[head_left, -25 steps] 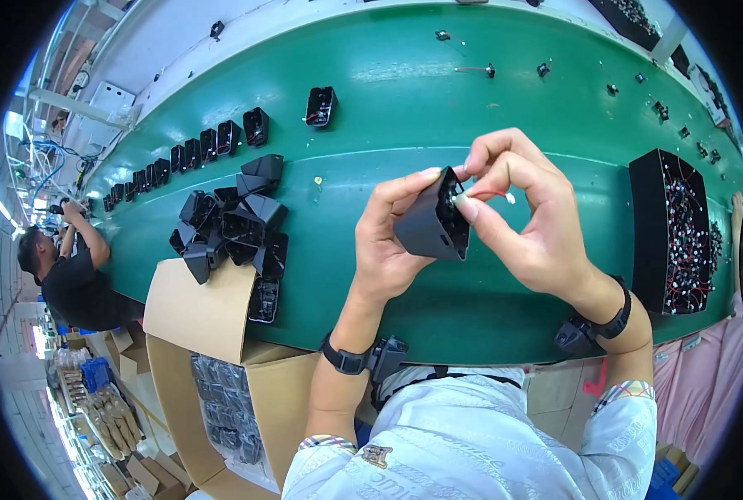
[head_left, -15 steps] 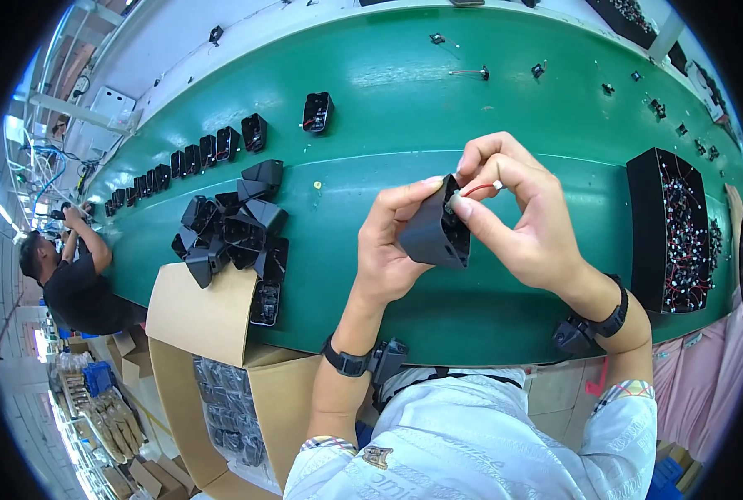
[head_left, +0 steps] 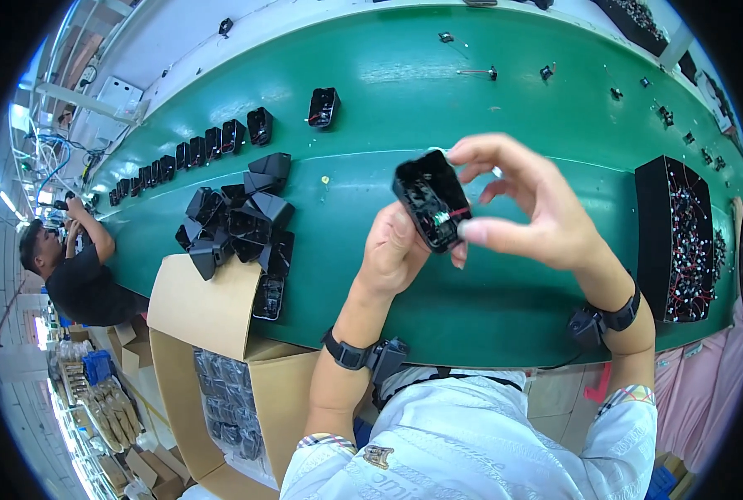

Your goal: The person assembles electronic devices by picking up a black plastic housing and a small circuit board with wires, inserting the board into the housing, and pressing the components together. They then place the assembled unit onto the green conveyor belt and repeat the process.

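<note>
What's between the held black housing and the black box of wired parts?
Head view: the right hand, at the housing, then green tabletop up to the box.

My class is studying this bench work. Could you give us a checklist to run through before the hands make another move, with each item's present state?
1. Left hand holding the black housing: ok.
2. Housing's open side facing the camera: ok.
3. Red wire visible at the open side: ok.
4. Everything inside firmly seated: cannot tell, too small and dark.
5. Right hand well clear of the housing: not ok, its fingers are at the edge.
</note>
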The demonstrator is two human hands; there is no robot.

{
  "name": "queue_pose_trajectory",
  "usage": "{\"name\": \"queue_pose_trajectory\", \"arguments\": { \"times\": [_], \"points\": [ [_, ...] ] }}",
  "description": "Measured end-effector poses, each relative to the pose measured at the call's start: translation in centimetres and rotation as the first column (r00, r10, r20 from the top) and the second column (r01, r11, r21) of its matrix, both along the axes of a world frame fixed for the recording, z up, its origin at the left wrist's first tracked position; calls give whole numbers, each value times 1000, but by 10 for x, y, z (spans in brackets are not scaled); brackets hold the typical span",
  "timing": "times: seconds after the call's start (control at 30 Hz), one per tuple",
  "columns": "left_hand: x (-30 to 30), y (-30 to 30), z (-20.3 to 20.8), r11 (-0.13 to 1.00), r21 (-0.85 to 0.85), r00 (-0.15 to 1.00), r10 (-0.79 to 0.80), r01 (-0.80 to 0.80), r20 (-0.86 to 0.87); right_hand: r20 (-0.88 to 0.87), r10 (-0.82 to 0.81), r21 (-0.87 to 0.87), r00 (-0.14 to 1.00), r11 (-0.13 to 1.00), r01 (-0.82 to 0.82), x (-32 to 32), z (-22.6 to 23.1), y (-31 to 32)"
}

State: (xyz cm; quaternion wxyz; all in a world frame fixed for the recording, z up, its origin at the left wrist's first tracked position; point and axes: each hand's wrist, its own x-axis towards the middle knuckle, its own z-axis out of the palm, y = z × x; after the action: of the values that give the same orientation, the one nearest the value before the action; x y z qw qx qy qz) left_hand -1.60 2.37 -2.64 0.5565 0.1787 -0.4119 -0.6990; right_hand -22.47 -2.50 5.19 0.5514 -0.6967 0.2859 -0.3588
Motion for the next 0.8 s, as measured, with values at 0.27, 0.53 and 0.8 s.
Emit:
{"name": "queue_pose_trajectory", "arguments": {
  "times": [0.27,0.53,0.8],
  "points": [
    [5,-4,-2,964,-33,964,-265,264,-16,191,137,400,972,893,-204,15,1,8],
    [-4,-2,-4,945,-15,932,-324,325,-162,79,139,361,987,919,-158,13,9,11],
    [-5,-2,-10,962,26,953,-264,271,-146,218,163,496,962,831,-253,19,-2,11]
  ]
}}
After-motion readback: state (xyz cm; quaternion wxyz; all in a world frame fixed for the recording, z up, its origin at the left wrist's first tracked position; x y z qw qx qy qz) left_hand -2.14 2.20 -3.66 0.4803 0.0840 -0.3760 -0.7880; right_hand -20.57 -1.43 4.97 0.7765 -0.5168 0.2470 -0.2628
